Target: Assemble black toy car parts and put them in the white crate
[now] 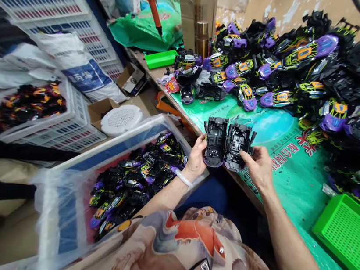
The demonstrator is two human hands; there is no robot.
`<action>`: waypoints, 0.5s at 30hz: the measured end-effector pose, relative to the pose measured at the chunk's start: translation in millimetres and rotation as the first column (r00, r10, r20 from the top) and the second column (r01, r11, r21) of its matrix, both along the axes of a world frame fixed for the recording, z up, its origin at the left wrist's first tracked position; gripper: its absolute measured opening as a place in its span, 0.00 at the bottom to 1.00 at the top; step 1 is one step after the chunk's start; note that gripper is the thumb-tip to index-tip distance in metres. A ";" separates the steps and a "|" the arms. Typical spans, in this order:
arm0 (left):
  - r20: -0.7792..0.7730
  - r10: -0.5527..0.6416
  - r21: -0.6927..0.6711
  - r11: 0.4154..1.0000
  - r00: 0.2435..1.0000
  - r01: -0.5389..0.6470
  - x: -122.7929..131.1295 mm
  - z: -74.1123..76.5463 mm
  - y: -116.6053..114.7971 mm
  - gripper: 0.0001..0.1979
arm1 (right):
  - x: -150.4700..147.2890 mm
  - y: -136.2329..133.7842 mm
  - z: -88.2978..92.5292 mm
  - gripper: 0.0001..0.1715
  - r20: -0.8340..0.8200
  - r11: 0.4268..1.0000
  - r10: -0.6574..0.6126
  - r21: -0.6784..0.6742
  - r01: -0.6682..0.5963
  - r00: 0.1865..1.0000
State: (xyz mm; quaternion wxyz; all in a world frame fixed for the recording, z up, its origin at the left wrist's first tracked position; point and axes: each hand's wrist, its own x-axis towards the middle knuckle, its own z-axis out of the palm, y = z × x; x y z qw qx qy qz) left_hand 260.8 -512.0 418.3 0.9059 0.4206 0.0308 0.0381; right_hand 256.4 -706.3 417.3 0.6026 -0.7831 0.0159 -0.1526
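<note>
My left hand (197,157) grips a black toy car shell (215,140) by its left edge, its hollow inner side turned up towards me. Close beside it, a second toy car body (235,144), also black inside, is pinched between the thumb and fingers of my right hand (258,165). Both are held upright side by side over the table's front edge, with purple showing at their lower ends. Whether the two touch each other I cannot tell. Behind them lies a large heap of purple, black and yellow toy cars (277,99).
A white crate (57,207) of toy cars stands left of my lap. An orange electric screwdriver (153,7) hangs over the table's far left. Green trays (348,237) lie on the green table cover (305,213). A cardboard box (195,17) stands at the back.
</note>
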 end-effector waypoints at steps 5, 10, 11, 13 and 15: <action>-0.013 0.001 -0.044 0.999 1.000 -0.002 -6.3 -0.1 4.4 0.28 | 0.3 4.6 -2.5 0.23 0.002 0.998 0.022 0.067 -0.022 1.000; -0.019 0.006 -0.064 0.998 1.000 -0.007 -14.8 1.6 11.3 0.27 | -3.9 13.4 8.4 0.23 -0.020 0.984 0.067 0.164 -0.063 0.998; -0.017 0.009 -0.070 0.998 1.000 -0.010 -16.6 2.3 12.9 0.27 | -5.0 15.1 10.6 0.24 -0.020 0.981 0.082 0.178 -0.077 0.996; -0.012 0.016 -0.068 0.998 1.000 -0.017 -20.6 4.5 16.2 0.26 | -7.1 17.8 13.5 0.24 -0.018 0.976 0.112 0.191 -0.107 0.994; -0.006 0.024 -0.053 0.998 1.000 -0.024 -25.3 7.5 19.8 0.25 | -9.0 19.8 14.2 0.25 -0.010 0.970 0.139 0.204 -0.134 0.990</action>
